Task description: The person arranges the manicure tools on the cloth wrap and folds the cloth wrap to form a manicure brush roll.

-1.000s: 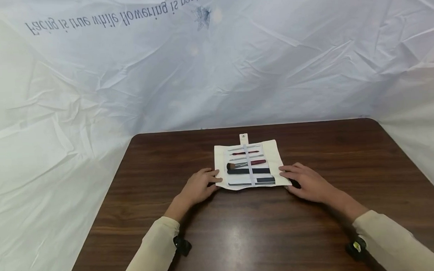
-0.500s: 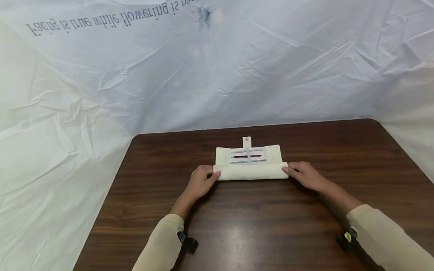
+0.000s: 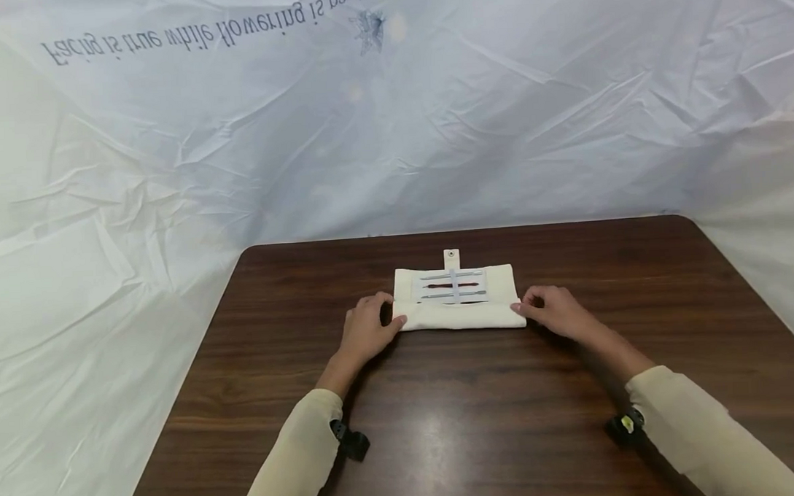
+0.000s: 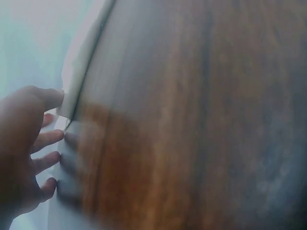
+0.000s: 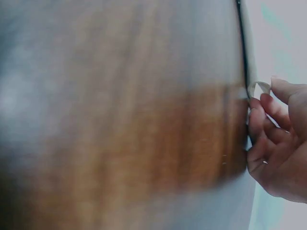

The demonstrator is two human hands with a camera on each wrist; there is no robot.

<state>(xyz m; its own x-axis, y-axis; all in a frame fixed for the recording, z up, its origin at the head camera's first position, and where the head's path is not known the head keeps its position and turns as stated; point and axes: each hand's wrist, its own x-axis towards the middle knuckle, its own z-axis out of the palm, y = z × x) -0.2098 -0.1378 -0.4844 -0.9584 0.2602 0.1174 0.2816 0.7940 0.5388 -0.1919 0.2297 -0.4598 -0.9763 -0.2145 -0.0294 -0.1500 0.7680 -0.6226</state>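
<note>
A cream roll-up pouch for nail tools [image 3: 458, 316] lies on the brown table, its near part folded over. Beyond the fold, several slim tools show, among them a dark red one [image 3: 451, 285] and silver ones, under a pale strap. My left hand [image 3: 367, 331] holds the left end of the fold, thumb on top; in the left wrist view the thumb [image 4: 53, 99] is at the fold's corner with the other fingers spread below. At the right end, my right hand [image 3: 557, 313] pinches the fold between thumb and forefinger [image 5: 271, 106]. The brush and nail files are hidden.
A snap tab [image 3: 451, 258] sticks out from the pouch's far edge. The wood-grain table [image 3: 455, 421] reaches back to a wrinkled white sheet [image 3: 472, 143] with mirrored lettering. Dark wrist cameras [image 3: 354, 445] sit at both sleeves.
The pouch's near part has been folded away from me over the brush and files, both hands moving with it. Over the last half second the fold has loosened slightly at its middle.
</note>
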